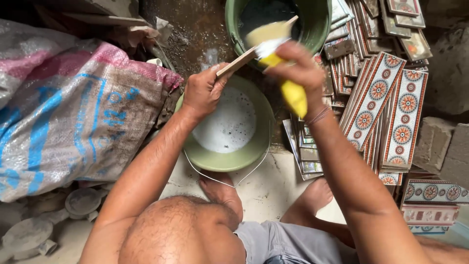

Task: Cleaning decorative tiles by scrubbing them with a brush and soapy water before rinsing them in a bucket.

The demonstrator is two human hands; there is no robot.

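Note:
My left hand [204, 90] grips one end of a narrow tile strip [244, 57], held tilted over a light green bucket [261, 146] of white liquid. My right hand [298, 68] is closed on a yellow-handled paintbrush [292, 93]. The brush's pale bristles lie against the strip's upper end, just in front of a darker green bucket [320, 22]. Both hands work above the buckets, with my bare knee and feet below them.
A large woven sack [73, 112] with blue and pink markings lies at the left. Stacks of patterned border tiles [391, 107] fill the right side. Grey blocks [439, 142] sit at the far right, and dusty round lids lie at the bottom left.

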